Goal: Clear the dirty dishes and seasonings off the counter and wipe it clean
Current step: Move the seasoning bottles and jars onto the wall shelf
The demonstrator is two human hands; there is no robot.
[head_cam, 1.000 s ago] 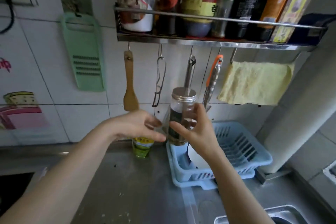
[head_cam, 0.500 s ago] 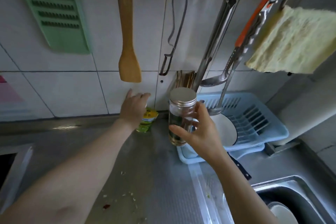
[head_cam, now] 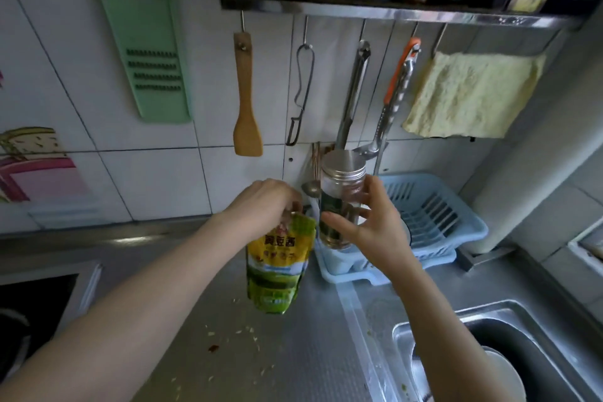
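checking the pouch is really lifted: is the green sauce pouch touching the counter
Apart. In the head view the sauce pouch hangs from the left hand, its bottom edge clear of the counter.

Both forearms were bare with no sleeves in view, and the left hand (head_cam: 264, 202) and right hand (head_cam: 368, 228) wore no gloves, rings or watch.

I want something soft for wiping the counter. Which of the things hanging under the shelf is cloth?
The yellow cloth, hanging farthest right. The wooden spatula, metal ladle and orange-handled tool beside it are rigid utensils.
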